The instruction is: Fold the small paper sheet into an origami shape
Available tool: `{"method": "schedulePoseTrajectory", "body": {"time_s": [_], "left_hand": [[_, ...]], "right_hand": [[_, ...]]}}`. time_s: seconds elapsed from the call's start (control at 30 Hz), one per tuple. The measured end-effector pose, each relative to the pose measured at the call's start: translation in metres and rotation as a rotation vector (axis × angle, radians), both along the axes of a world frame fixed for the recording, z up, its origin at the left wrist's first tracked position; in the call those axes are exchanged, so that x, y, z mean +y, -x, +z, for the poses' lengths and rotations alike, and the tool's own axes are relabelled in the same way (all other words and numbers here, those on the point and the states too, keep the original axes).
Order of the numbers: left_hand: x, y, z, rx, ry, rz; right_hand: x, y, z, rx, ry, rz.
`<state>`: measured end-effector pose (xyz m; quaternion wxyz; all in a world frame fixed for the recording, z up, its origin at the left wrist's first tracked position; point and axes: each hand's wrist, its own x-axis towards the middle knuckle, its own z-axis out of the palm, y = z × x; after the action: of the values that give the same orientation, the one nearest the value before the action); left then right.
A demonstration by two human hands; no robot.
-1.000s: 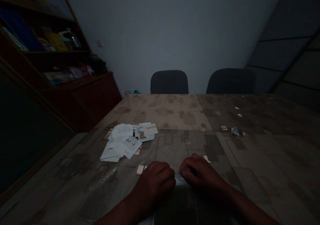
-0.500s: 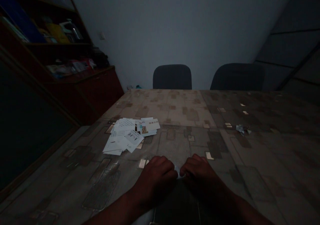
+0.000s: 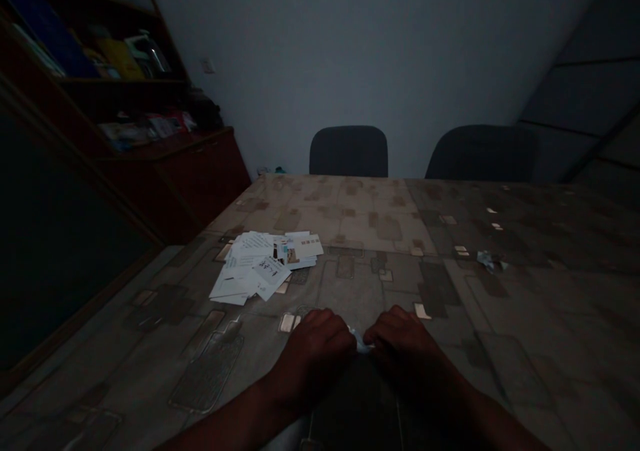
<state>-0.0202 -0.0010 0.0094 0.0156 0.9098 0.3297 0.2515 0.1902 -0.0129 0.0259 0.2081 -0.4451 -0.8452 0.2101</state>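
Close to the table's near edge, my left hand (image 3: 323,344) and my right hand (image 3: 404,341) face each other, fingers curled in. Between them shows a small pale piece of paper (image 3: 361,341), pinched from both sides and mostly covered by the fingers. Beyond my left hand, a loose pile of white cards and envelopes (image 3: 245,271) lies spread on the table, some with printing and handwriting. Farther right, a little heap of crumpled scraps (image 3: 490,261) rests on the tablecloth. The light is dim, so fine detail of the held paper is lost.
A patterned cloth covers the table (image 3: 345,204). Two dark chairs, one at the middle (image 3: 349,151) and one at the right (image 3: 483,152), stand behind its far edge. On the left is a reddish cabinet (image 3: 200,177) with loaded shelves.
The view has shifted slightly. My hands are a touch farther apart, and more of the pale paper shows between them. The pile and the scraps lie as before.
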Motion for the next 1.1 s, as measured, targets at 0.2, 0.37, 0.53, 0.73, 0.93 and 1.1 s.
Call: {"method": "schedulePoseTrajectory", "body": {"time_s": [0.2, 0.37, 0.53, 0.73, 0.93, 1.1], "left_hand": [[0.000, -0.004, 0.004, 0.005, 0.024, 0.007], [0.001, -0.003, 0.002, 0.041, 0.030, 0.006], [0.003, -0.003, 0.000, 0.004, 0.080, 0.025], [0.004, -0.005, 0.008, -0.013, 0.288, 0.112], [0.004, -0.005, 0.009, -0.024, 0.351, 0.146], [0.007, -0.006, 0.010, 0.006, 0.404, 0.186]], "right_hand": [[-0.005, 0.001, -0.003, 0.023, -0.017, -0.030], [-0.006, 0.003, -0.006, 0.045, -0.010, -0.055], [-0.004, 0.005, -0.006, 0.020, -0.028, -0.066], [-0.006, 0.008, -0.002, 0.029, -0.009, -0.105], [-0.007, 0.011, -0.004, 0.023, -0.021, -0.144], [-0.007, 0.014, -0.003, 0.004, -0.050, -0.160]]}}
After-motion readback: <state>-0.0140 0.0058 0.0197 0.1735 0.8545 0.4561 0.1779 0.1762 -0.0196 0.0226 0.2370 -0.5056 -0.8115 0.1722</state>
